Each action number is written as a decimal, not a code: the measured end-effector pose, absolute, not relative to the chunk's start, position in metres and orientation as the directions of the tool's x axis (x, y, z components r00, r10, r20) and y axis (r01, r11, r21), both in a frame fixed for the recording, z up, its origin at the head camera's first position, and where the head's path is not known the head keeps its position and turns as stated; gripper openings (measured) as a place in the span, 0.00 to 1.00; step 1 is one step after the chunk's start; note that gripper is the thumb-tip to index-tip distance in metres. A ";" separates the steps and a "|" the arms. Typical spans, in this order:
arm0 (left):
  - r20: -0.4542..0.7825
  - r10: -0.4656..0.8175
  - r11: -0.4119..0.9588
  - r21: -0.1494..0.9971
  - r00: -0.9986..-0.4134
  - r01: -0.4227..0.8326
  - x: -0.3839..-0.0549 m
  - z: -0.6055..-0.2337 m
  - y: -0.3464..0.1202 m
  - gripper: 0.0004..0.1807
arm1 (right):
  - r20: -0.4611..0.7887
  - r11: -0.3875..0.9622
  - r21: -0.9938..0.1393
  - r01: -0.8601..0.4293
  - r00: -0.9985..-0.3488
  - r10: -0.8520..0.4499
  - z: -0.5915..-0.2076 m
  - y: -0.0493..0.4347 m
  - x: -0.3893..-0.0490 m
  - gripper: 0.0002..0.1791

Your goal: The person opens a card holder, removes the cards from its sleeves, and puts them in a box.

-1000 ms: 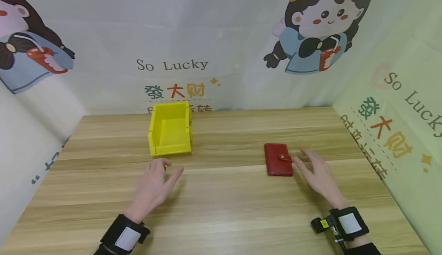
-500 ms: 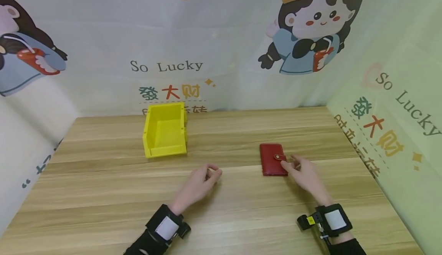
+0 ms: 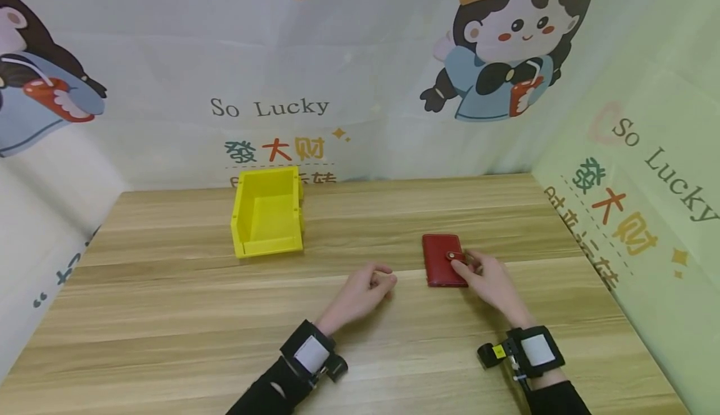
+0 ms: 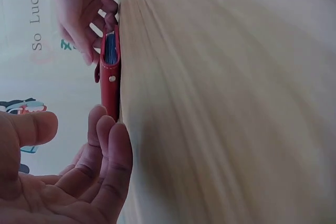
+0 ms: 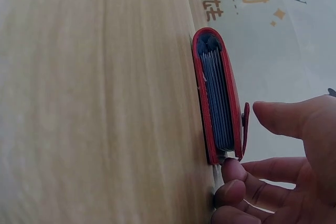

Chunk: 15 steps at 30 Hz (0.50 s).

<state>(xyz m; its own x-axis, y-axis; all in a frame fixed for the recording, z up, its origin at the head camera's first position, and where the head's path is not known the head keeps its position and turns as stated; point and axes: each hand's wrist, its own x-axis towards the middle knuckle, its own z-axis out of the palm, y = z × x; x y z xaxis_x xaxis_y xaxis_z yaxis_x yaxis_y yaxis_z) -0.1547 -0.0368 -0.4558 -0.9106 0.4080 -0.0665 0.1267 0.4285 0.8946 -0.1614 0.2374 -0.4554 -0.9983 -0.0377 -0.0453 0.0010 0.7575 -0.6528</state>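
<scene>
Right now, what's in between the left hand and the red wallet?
Just bare tabletop. The head view shows it, in the gap from the left hand to the red wallet.

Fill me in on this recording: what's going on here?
A person is handling a red wallet that lies flat on the wooden table. The right hand has its fingers at the wallet's strap-side edge, with the thumb over the cover. The left hand hovers near the opposite edge, not touching it. A yellow bin stands farther back, on the left.
</scene>
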 end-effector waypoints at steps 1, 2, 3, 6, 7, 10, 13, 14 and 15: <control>-0.072 0.410 0.422 0.899 -0.909 0.119 -0.156 -0.457 -0.035 0.22 | -0.042 0.759 -0.651 -0.005 -0.998 -0.043 -0.456 0.238 -0.162 0.31; -0.075 0.411 0.414 0.903 -0.909 0.113 -0.157 -0.457 -0.033 0.22 | -0.041 0.761 -0.649 -0.011 -0.998 -0.049 -0.457 0.237 -0.163 0.30; -0.080 0.411 0.408 0.907 -0.908 0.105 -0.158 -0.458 -0.031 0.22 | -0.040 0.763 -0.646 -0.016 -0.998 -0.055 -0.458 0.238 -0.163 0.30; -0.087 0.416 0.383 0.919 -0.905 0.088 -0.160 -0.461 -0.029 0.22 | -0.033 0.758 -0.652 -0.031 -0.997 -0.069 -0.459 0.237 -0.164 0.29; -0.088 0.416 0.378 0.922 -0.905 0.084 -0.160 -0.461 -0.029 0.22 | -0.029 0.755 -0.654 -0.036 -0.997 -0.072 -0.459 0.236 -0.164 0.28; -0.080 0.421 0.369 0.925 -0.903 0.090 -0.161 -0.462 -0.031 0.21 | -0.015 0.750 -0.659 -0.048 -0.997 -0.077 -0.459 0.235 -0.164 0.27; -0.065 0.421 0.384 0.916 -0.905 0.113 -0.161 -0.462 -0.032 0.21 | -0.004 0.752 -0.657 -0.056 -0.997 -0.078 -0.460 0.232 -0.163 0.26; -0.060 0.419 0.394 0.911 -0.906 0.122 -0.161 -0.462 -0.033 0.20 | 0.000 0.752 -0.657 -0.061 -0.997 -0.081 -0.461 0.231 -0.163 0.26; -0.057 0.416 0.407 0.904 -0.908 0.130 -0.161 -0.462 -0.033 0.20 | 0.006 0.752 -0.656 -0.066 -0.997 -0.083 -0.462 0.230 -0.163 0.26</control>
